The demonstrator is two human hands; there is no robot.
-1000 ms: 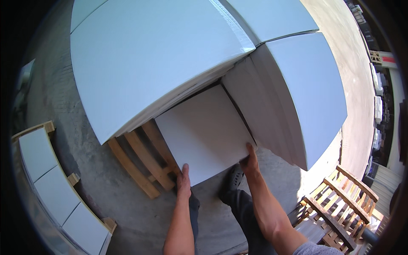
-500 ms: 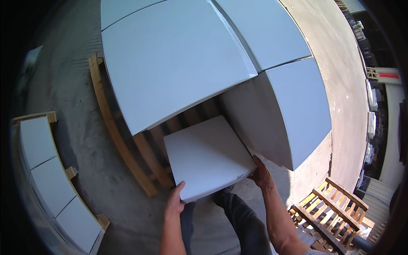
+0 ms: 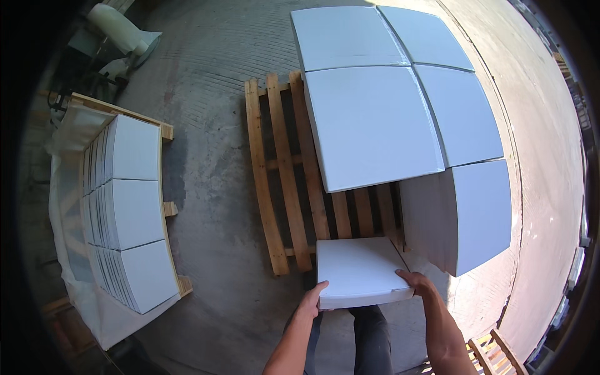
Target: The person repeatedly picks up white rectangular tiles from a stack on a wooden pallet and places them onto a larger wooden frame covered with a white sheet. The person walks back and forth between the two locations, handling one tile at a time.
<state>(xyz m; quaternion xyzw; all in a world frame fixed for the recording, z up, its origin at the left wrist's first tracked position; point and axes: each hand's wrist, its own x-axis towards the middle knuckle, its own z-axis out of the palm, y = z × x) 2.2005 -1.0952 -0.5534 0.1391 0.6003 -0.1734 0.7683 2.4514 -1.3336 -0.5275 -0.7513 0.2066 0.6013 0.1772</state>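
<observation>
Between my two hands is a white flat box (image 3: pixel 359 265), held level in front of my legs over the near edge of a wooden pallet (image 3: pixel 290 181). My left hand (image 3: pixel 311 298) grips its near left corner, thumb on top and fingers out of sight below. At the near right corner my right hand (image 3: pixel 415 282) holds it the same way. Beyond the box, tall white stacks (image 3: pixel 375 125) stand on the pallet. The nearest right stack (image 3: pixel 481 215) shows a shaded side toward the box.
On the left, a second pallet (image 3: pixel 169 209) bears several white stacks (image 3: pixel 134 212) with clear film (image 3: pixel 75 219) around them. A white roll (image 3: pixel 119 28) lies at the far left. Another slatted pallet (image 3: pixel 490 353) is at the lower right. Concrete floor (image 3: pixel 212 156) runs between the pallets.
The view has drawn back and shifted left, showing more of both pallets. The box stays in both hands and is now closer to my body, further from the large stacks.
</observation>
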